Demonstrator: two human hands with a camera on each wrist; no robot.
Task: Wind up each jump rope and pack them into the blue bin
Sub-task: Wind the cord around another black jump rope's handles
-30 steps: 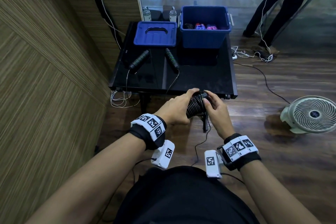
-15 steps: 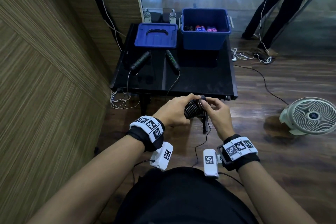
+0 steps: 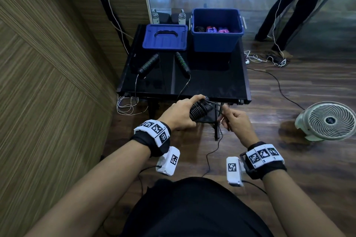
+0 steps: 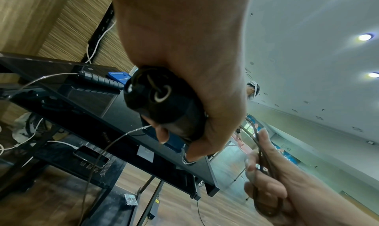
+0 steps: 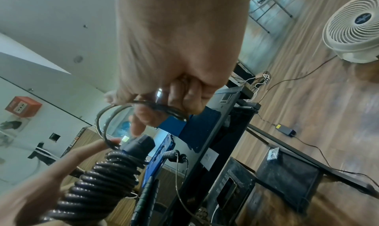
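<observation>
left hand (image 3: 180, 114) grips the ribbed, cord-wound black jump rope (image 3: 199, 110); right hand (image 3: 236, 121) pinches its thin glossy loop.

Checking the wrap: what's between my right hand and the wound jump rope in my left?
A short doubled loop of cord runs from the right hand to the wound jump rope, clearest in the right wrist view.

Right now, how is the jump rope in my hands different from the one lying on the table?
The held jump rope has its cord coiled tightly round the handles, gripped by the left hand, while the right hand pinches the last loop. The table jump rope lies unwound, handles apart, thin cord trailing over the table edge. Its handles show green rings; the held one looks plain black. Neither is in the blue bin.
</observation>
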